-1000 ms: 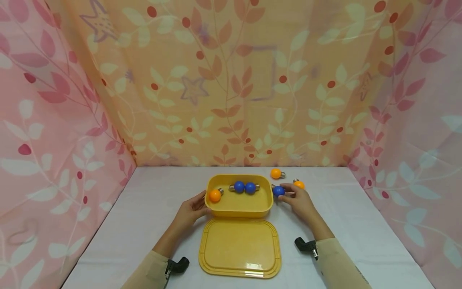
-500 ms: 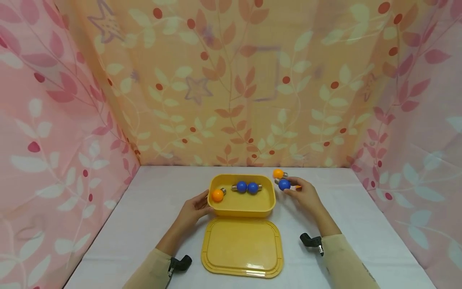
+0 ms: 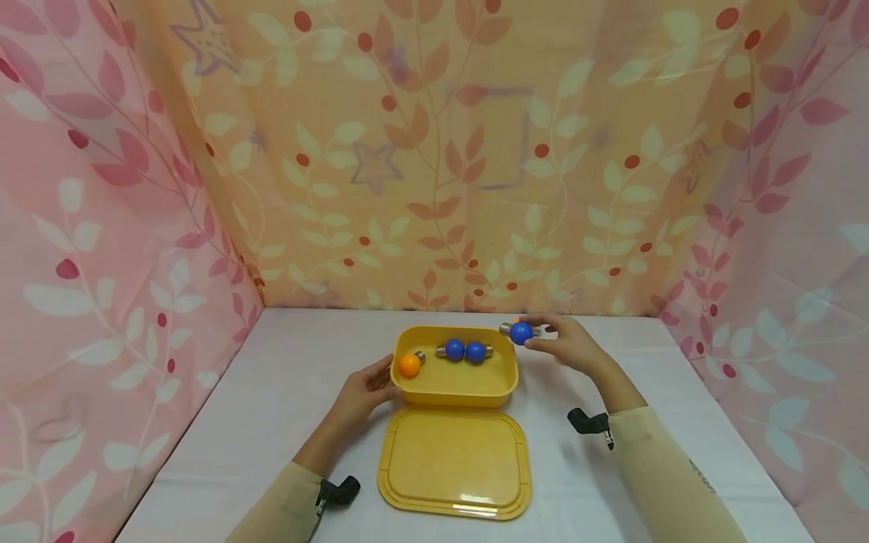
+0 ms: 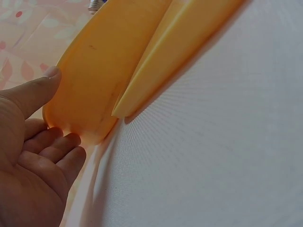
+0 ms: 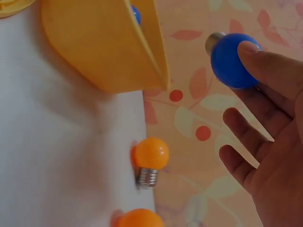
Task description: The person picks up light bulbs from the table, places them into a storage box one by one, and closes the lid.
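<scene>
My right hand [image 3: 572, 345] pinches a blue light bulb [image 3: 521, 332] between thumb and fingers, its metal screw base pointing left. The bulb is up off the table, just beyond the right rim of a yellow plastic box [image 3: 453, 400]. In the right wrist view, the other fingers of that hand hang loosely curled. My left hand [image 3: 363, 394] holds the box's left end, thumb and curled fingertips against its wall in the left wrist view. Inside the box lie two blue bulbs [image 3: 454, 350] near the back and an orange bulb [image 3: 409, 366] at the left.
A yellow lid [image 3: 455, 464] lies flat on the white tabletop [image 3: 285, 362], in front of the box. Two orange bulbs on the table, an upper one [image 5: 151, 153] and a lower one [image 5: 140, 219], show in the right wrist view. Patterned cloth [image 3: 434, 188] hangs behind the table.
My right hand has raised the blue bulb from beside the box and moved it up and back toward the box's far right corner. My left hand stays at the box.
</scene>
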`<action>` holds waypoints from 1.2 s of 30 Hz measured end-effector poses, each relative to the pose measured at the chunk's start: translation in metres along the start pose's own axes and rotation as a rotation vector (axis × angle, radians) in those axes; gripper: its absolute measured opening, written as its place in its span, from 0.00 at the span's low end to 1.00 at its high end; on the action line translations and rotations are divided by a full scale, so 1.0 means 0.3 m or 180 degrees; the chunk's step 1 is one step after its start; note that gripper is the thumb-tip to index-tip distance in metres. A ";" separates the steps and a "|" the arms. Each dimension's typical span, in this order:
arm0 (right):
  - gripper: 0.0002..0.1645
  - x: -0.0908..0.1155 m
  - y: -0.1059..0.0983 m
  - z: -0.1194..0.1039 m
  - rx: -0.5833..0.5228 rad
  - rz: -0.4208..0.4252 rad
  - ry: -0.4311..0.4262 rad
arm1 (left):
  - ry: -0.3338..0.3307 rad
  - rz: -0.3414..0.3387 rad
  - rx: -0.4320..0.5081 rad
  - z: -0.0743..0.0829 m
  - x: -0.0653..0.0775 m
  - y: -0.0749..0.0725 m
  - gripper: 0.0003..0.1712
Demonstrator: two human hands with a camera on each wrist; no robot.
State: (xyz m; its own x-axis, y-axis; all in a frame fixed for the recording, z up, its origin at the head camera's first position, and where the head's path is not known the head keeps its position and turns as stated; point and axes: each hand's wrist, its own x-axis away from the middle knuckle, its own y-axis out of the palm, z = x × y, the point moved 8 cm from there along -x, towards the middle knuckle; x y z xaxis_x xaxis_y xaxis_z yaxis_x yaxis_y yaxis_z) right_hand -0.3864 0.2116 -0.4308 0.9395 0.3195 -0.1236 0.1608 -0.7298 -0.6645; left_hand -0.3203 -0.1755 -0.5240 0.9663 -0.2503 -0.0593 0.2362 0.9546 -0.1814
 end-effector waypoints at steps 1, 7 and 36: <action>0.33 -0.009 0.000 -0.018 0.0041 -0.0069 -0.0079 | -0.0003 -0.0003 0.0008 0.000 0.000 -0.001 0.44; 0.27 -0.071 0.008 -0.125 0.0143 -0.0529 -0.0420 | -0.0042 0.0031 0.0010 -0.002 -0.004 -0.011 0.45; 0.25 -0.266 0.264 -0.364 0.0463 -0.1902 -0.0561 | -0.0079 0.0025 -0.0023 -0.024 -0.001 -0.012 0.46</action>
State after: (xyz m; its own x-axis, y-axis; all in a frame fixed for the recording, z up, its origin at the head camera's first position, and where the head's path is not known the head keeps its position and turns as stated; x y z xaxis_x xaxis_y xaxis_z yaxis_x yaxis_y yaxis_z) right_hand -0.4156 0.0623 -0.3931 0.6346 0.7496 0.1880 0.5872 -0.3095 -0.7479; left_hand -0.3223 -0.1801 -0.5303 0.9704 -0.2387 -0.0363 0.2280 0.9553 -0.1880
